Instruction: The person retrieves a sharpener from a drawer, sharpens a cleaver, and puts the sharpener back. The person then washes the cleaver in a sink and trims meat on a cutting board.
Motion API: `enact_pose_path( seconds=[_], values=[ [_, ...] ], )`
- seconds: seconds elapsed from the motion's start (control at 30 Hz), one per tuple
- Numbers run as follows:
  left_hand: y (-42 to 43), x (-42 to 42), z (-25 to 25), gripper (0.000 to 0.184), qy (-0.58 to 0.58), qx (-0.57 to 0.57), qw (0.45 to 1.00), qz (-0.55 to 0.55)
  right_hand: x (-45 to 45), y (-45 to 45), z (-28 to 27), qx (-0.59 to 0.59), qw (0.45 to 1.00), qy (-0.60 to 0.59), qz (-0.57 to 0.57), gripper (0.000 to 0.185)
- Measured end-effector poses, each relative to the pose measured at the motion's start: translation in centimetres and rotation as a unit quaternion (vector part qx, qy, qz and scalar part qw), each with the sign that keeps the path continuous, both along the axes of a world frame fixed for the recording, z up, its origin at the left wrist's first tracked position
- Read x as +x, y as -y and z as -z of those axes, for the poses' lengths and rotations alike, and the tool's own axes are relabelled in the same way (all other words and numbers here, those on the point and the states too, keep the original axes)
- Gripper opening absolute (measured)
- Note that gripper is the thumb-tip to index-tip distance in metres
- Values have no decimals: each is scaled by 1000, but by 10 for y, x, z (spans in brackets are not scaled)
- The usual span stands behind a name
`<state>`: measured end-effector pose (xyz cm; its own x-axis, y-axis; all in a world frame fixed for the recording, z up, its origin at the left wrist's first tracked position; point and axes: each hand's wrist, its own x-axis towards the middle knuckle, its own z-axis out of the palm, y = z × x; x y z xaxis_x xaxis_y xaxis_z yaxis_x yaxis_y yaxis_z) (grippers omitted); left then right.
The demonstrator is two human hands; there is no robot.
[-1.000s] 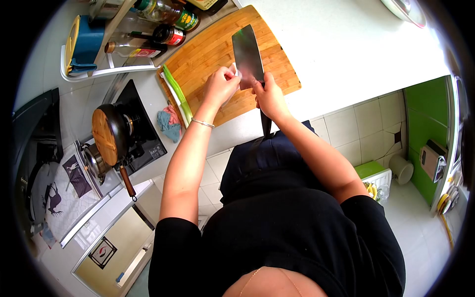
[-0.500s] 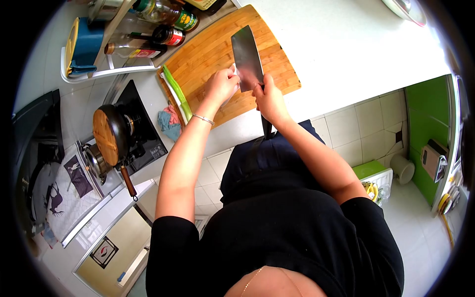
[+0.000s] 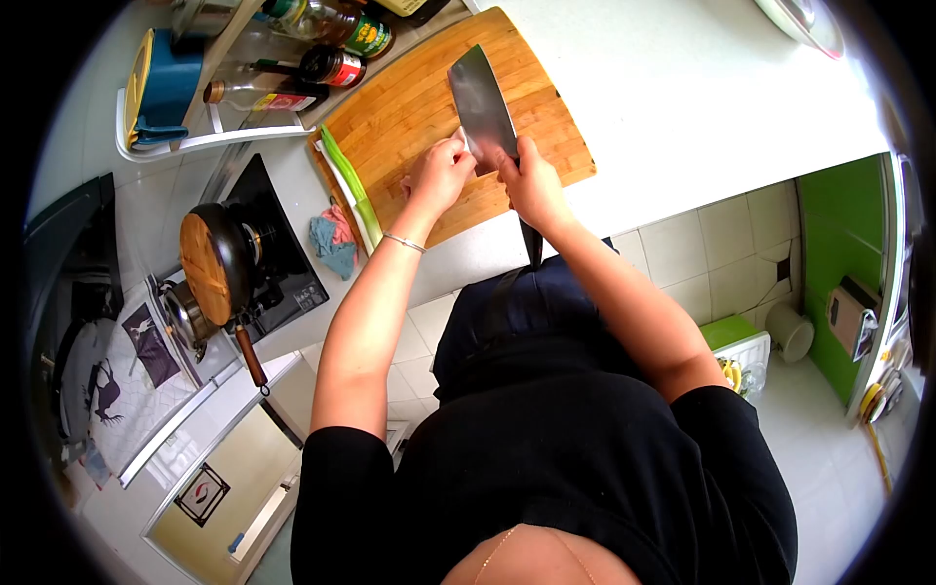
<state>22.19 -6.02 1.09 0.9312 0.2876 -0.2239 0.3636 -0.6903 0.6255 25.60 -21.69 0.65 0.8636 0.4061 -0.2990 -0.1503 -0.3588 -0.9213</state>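
Observation:
My right hand (image 3: 532, 183) is wrapped round the handle of a wide-bladed cleaver (image 3: 483, 102), its blade tilted over the wooden cutting board (image 3: 400, 97). Close against the blade's left side, my left hand (image 3: 439, 177) has its fingers bent and pressed on a piece of pale pink meat (image 3: 407, 183). Most of the meat is hidden under the fingers and behind the blade. Along the board's left edge lies a green onion (image 3: 349, 175) with green and white parts.
Left of the board are a crumpled cloth (image 3: 333, 244) and a black stove (image 3: 292, 263) with a wooden-lidded pan (image 3: 210, 268). Several bottles (image 3: 263, 97) stand on a rack behind. White counter (image 3: 663, 107) extends to the right, with a bowl (image 3: 809, 24) at its far end.
The cleaver has shifted slightly left and tilted a little more, its edge still beside my left fingers. My left hand has moved only slightly and keeps its bent-finger hold.

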Motion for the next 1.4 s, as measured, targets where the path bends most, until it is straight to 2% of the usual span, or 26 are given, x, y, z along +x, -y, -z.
enact_pose_path(
  seconds=[0.17, 0.27, 0.47, 0.57, 0.67, 0.87, 0.97, 1.03, 1.17, 1.23, 1.4],
  values=[
    [2, 1, -6, 18, -15, -29, 999, -16, 11, -2, -3, 0, 1000, -5, -20, 23],
    [2, -2, -7, 17, -13, 0, 1000, -10, 23, -5, 3, -22, 999, -1, -46, 22],
    [1, -4, -5, 17, 35, -36, 999, 7, 43, -10, -2, -23, 995, -46, -84, 20],
    [-1, -5, 0, 17, 33, -55, 998, -21, 45, -6, -8, -27, 993, -47, -107, 20],
    [0, -5, 1, 17, -27, -43, 998, -46, 43, -3, -6, -55, 991, -7, -122, 20],
    [0, -12, 4, 18, 67, -20, 997, 18, 52, -21, -2, -65, 990, 25, -123, 19],
    [-3, -17, 9, 17, 99, -24, 994, 34, 55, -22, -7, -46, 991, -9, -124, 24],
    [-6, -20, 14, 16, 56, -85, 993, -51, 47, -17, -12, -1, 997, 25, -75, 22],
    [-4, -22, 12, 19, 58, -59, 994, -68, 34, 5, -17, -20, 997, 60, -47, 20],
    [-1, -20, 11, 25, 10, -31, 993, -112, 27, 16, -19, -12, 998, 31, -52, 19],
    [-1, -20, 8, 28, -28, -11, 994, -107, 8, 38, -25, -16, 998, -12, -66, 17]
  ],
)
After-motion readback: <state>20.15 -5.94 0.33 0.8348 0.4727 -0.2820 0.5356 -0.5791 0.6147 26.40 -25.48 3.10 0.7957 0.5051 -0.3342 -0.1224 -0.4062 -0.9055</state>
